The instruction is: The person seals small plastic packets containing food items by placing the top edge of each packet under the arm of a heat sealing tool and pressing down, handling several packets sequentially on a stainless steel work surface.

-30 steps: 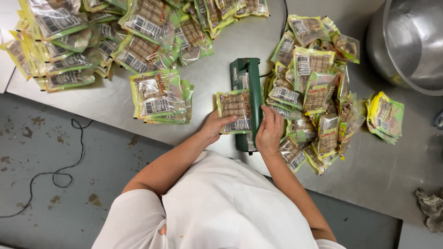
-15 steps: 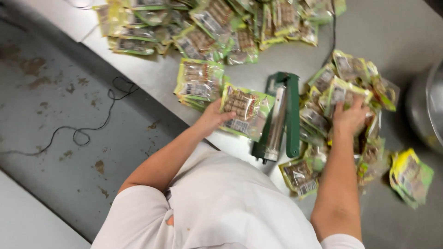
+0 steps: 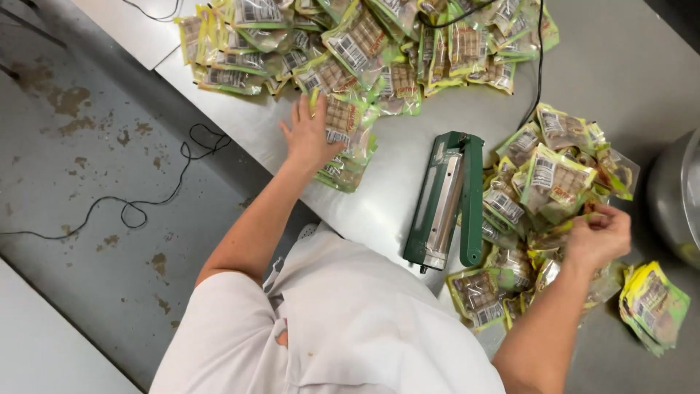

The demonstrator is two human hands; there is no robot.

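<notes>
The left hand [image 3: 310, 135] lies flat, fingers spread, on a small stack of snack pouches [image 3: 344, 146], clear packs with yellow-green edges and brown pieces inside. That grip is wide and closes on nothing; it only presses down on the top pouch. The stack sits on the steel bench [image 3: 408, 175], just under the palm and reaching out past the fingertips toward a larger heap of pouches [image 3: 379, 36] beyond them.

The right hand [image 3: 598, 237] is curled, its grip narrow, fingers pinched at the edge of a pouch in the unsorted pile [image 3: 543, 193] that spreads out ahead of the knuckles and to the thumb side. Between the two hands lies a green impulse sealer [image 3: 445, 201], its arm raised slightly off the silver bar.

To do this well, I judge the flat hand should square the stack so the edges line up and nothing slides off the bench edge nearby, while the pinching hand lifts one pouch only, by its open end, keeping that end smooth and uncreased.

Whether the right hand holds one pouch or several is hard to tell, as its fingers are buried in the pile. The sealer's cord [image 3: 538, 66] runs up out of the picture. A metal pot [image 3: 674, 197] is cut off at the edge, and a separate clump of pouches [image 3: 652, 306] lies behind the right wrist.
</notes>
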